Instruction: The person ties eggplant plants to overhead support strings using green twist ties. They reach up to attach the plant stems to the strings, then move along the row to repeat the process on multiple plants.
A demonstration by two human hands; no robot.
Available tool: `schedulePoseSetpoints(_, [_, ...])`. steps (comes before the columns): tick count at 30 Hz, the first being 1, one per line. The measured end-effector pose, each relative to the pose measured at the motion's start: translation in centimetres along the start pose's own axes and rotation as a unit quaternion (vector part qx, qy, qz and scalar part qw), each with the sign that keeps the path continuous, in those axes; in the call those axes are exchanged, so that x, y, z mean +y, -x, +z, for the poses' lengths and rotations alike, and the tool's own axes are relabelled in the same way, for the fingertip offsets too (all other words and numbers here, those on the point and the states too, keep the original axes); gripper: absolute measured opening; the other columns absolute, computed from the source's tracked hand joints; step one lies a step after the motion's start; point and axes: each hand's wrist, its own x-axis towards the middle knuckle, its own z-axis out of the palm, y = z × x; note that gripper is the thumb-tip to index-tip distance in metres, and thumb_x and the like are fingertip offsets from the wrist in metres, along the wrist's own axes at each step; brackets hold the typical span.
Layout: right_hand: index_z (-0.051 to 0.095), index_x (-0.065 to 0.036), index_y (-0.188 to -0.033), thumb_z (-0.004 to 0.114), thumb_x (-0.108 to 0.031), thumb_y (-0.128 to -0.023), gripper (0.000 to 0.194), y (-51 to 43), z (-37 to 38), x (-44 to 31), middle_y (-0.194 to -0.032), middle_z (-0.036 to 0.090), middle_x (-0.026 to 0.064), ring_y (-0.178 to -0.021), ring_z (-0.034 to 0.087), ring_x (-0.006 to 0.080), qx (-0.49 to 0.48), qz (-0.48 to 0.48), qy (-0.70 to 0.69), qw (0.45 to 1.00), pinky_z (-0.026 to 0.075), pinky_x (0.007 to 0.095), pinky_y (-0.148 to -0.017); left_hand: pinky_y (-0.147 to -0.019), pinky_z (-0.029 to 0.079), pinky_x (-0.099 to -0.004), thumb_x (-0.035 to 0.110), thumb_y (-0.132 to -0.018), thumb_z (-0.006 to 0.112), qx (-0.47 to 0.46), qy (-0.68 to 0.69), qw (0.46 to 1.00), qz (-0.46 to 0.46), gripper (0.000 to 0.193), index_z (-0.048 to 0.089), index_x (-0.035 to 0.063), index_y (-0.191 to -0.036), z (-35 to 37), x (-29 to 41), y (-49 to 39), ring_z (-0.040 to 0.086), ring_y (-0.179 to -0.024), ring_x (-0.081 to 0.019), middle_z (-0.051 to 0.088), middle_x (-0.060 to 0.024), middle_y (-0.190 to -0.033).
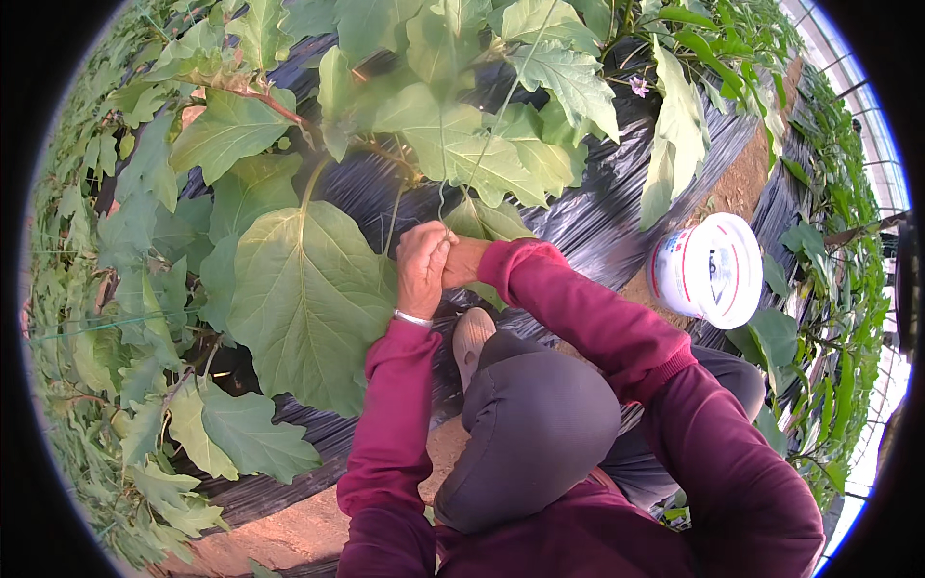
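My left hand (423, 260), with a pale band at its wrist, is bent at the fingers around a thin green string (441, 173). My right hand (462, 261) lies against it on the right, its fingers mostly hidden behind the left. Two strings run up from the hands past the leaves, in front of an eggplant plant. A broad eggplant leaf (307, 303) hangs just left of my left hand. Smaller leaves (491, 220) stand behind and above my right hand. What the right fingers hold cannot be seen.
A white plastic bucket (704, 271) with red bands and writing is at the right, on the soil path. Black plastic mulch film (585, 209) covers the bed. My knee (549, 419) and shoe (473, 339) are below the hands. Dense plants line both sides; a purple flower (639, 86) is upper right.
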Motion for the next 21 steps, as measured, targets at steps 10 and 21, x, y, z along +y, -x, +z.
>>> schedulePoseSetpoints(10, [0.060, 0.003, -0.090, 0.073, -0.027, -0.068, 0.040, 5.4, -6.2, 4.8, -0.103, 0.051, 0.0151, -0.076, 0.058, 0.0230, 0.085, 0.125, -0.176, 0.973, 0.047, 0.0320, -0.071, -0.073, 0.040, -0.0234, 0.016, -0.089, 0.049, 0.145, 0.359, 0.893, -0.230, 0.019, 0.058, -0.0008, -0.087, 2.6, -8.3, -2.5, 0.050, -0.075, -0.0103, 0.056, -0.0016, -0.078])
schedulePoseSetpoints(21, [0.050, -0.002, -0.109, 0.065, -0.033, -0.079, 0.046, 2.8, -10.4, 7.8, -0.066, 0.057, 0.0040, -0.058, 0.052, 0.0104, 0.163, 0.256, -0.033, 0.952, 0.043, 0.0240, -0.053, -0.038, 0.029, -0.0199, 0.019, -0.091, 0.047, 0.153, 0.396, 0.822, -0.379, 0.016, 0.053, 0.0046, -0.088, 5.4, -10.4, -6.4, 0.035, -0.044, -0.0054, 0.044, 0.0014, -0.062])
